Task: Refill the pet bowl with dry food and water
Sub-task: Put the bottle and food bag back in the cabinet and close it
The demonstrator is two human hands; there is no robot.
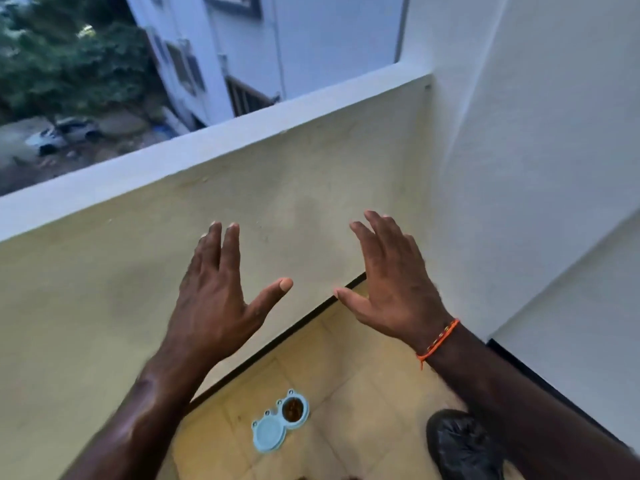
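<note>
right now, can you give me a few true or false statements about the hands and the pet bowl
1. Both hands are empty, fingers spread. True: left hand and right hand hold nothing.
2. The pet bowl sits on the balcony ledge. False: it is on the tiled floor.
3. One compartment holds brown dry food. True.
4. Both compartments hold dry food. False: the nearer one shows none.
5. An orange bracelet is on the left wrist. False: the right wrist.

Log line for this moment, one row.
left hand open, empty | right hand open, empty | pet bowl on floor: one side dry food
</note>
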